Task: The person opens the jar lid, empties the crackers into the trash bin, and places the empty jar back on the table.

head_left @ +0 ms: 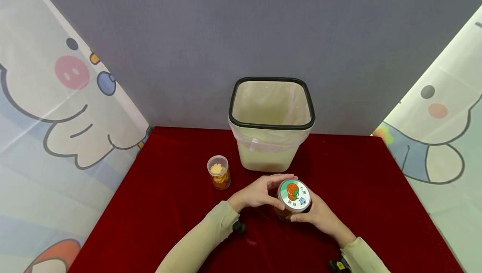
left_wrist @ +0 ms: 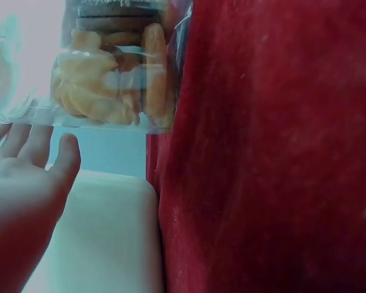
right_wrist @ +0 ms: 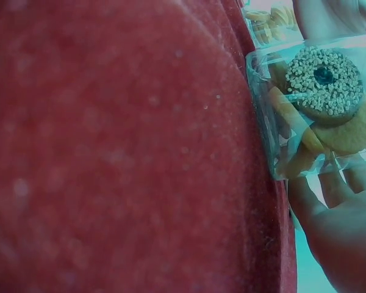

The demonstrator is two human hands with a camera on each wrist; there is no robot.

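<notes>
A clear cookie jar (head_left: 295,196) with a round printed lid stands on the red cloth, between the two hands. From the left, the left hand (head_left: 262,192) holds it near the lid, thumb on the near side and fingers reaching round the far side. The right hand (head_left: 320,212) grips the jar's body from the right, with its thumb in front. In the left wrist view, stacked cookies (left_wrist: 88,85) show through the clear wall, and the left hand's fingertips (left_wrist: 33,143) lie by the lid. A ring cookie covered in bits (right_wrist: 324,82) faces the right wrist camera.
Left of the hands stands a lidless clear jar (head_left: 219,173) partly filled with small biscuits. Behind them is a cream bin (head_left: 263,156) with a black rim and a plastic liner. A grey wall (head_left: 188,47) closes off the back, with cartoon-printed curtains at both sides.
</notes>
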